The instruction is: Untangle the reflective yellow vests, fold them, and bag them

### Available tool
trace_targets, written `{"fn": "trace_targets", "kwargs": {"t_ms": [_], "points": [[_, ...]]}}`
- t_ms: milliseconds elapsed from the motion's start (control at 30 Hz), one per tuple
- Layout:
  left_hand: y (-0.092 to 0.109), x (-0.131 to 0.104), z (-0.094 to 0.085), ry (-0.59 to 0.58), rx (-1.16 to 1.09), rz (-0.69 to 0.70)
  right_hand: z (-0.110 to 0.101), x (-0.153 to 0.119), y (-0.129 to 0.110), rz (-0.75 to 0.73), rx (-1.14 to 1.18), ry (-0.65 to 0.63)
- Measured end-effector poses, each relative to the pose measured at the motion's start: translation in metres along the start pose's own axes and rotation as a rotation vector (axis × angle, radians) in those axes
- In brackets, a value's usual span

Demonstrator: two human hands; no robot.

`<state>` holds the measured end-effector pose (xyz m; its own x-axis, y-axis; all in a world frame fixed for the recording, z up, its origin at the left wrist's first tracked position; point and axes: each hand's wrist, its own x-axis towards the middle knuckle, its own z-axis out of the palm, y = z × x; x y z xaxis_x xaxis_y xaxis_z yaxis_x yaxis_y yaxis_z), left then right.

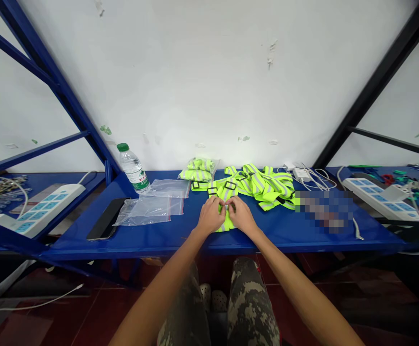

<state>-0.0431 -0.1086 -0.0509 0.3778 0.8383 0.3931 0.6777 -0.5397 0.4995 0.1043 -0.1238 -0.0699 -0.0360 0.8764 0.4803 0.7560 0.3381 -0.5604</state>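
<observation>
My left hand (210,216) and my right hand (241,215) meet at the middle of the blue table (152,238), both pinching a neon yellow reflective strap (226,192) that lies flat under them. Its lower end shows below my fingers. Behind it lies a heap of the same yellow straps with grey bands (267,185). A sealed clear bag with a folded strap inside (199,169) sits at the back, left of the heap.
Empty clear zip bags (148,210) lie left of my hands, a black phone (105,219) further left, a water bottle (133,169) behind them. White power strips (45,206) (378,198) flank the table; a charger and cables (308,177) sit back right. Blue frame bars rise on both sides.
</observation>
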Motion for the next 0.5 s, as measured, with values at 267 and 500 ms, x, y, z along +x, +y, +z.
{"fn": "trace_targets", "kwargs": {"t_ms": [267,500], "points": [[-0.002,0.000,0.002,-0.042,0.011,-0.067,-0.010,0.002,0.000,0.059,0.021,-0.021],[-0.008,0.005,0.006,-0.081,0.029,-0.088,-0.044,-0.020,-0.008,-0.159,0.006,-0.129]]}}
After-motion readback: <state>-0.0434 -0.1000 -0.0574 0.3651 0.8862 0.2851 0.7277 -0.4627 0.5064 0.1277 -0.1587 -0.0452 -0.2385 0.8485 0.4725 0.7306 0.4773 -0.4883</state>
